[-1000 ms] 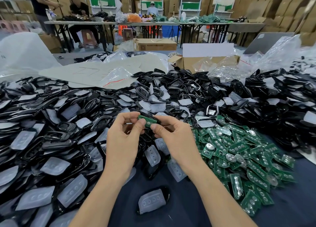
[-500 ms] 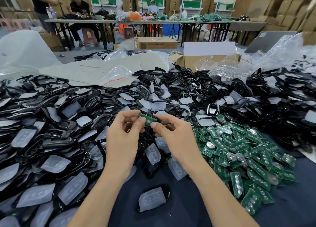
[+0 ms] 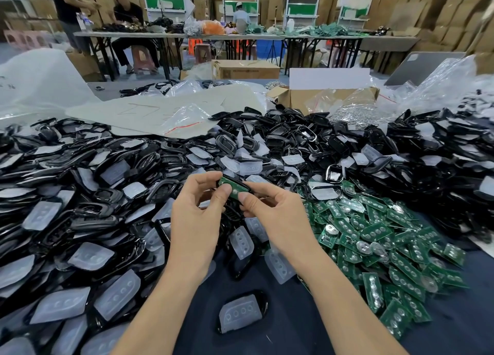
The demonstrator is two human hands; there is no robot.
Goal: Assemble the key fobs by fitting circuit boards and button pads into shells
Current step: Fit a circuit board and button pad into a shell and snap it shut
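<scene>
My left hand [image 3: 196,218] and my right hand [image 3: 275,213] meet above the table's middle and pinch one key fob [image 3: 235,188] between thumbs and fingers: a green circuit board sits in a black shell, which my fingers mostly hide. A heap of green circuit boards [image 3: 379,245] lies to the right of my right hand. Black shells [image 3: 88,194] and translucent button pads [image 3: 91,258] are piled to the left and behind. One shell with a button pad [image 3: 240,313] lies alone on the dark cloth between my forearms.
More black shells [image 3: 441,167] pile up at the far right. A cardboard box [image 3: 320,98], plastic bags [image 3: 184,119] and a grey sheet [image 3: 149,111] lie behind the piles. Other persons work at long tables [image 3: 213,36] at the back.
Both hands keep the same pinch on the key fob at the same spot. Only the fingers shift slightly.
</scene>
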